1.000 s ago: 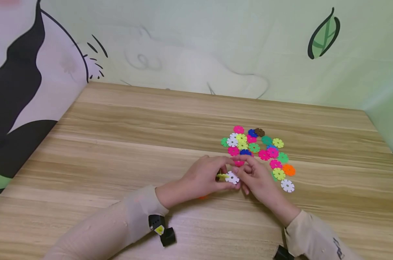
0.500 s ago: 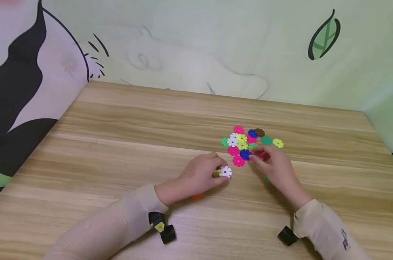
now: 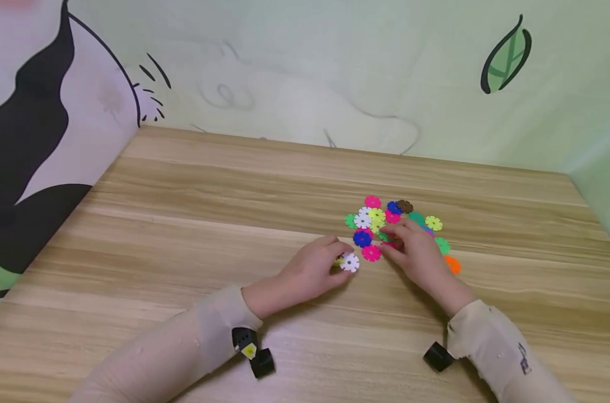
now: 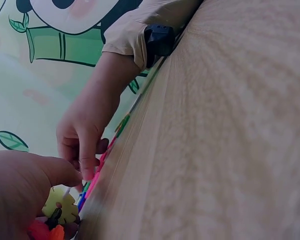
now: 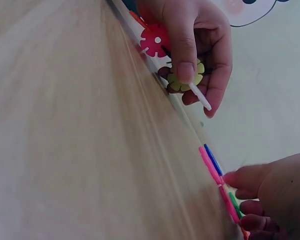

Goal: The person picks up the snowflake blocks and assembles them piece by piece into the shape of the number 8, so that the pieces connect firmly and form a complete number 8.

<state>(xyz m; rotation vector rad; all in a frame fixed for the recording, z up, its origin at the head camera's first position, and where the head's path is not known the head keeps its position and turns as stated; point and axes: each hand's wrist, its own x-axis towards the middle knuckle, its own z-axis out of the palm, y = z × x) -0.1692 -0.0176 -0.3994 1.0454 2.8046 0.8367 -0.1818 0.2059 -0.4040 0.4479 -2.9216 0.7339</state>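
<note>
My left hand [image 3: 307, 267] pinches a small linked string of notched plastic snowflake discs just above the table. At its front is a white disc [image 3: 352, 262], slotted into a yellow disc [image 4: 67, 207]. Behind these, a pink disc [image 5: 151, 41] and an orange disc [image 5: 138, 20] show in the right wrist view. Over the loose discs lies my right hand [image 3: 425, 260], its fingers loosely bent and reaching down among them. Beside its thumb are a blue disc [image 3: 362, 239] and a pink disc [image 3: 371, 253]. The hand covers several discs beneath it.
Loose discs spread around the right hand: a brown disc [image 3: 404, 206], a yellow disc [image 3: 433, 223] and an orange disc [image 3: 453, 265] among them. The wooden table [image 3: 209, 184] meets a printed wall [image 3: 284, 73] at its back edge.
My right hand has left the linked discs and gone to the loose pile. The blue disc has shifted left. My left hand keeps its hold, drawn slightly back to the left.
</note>
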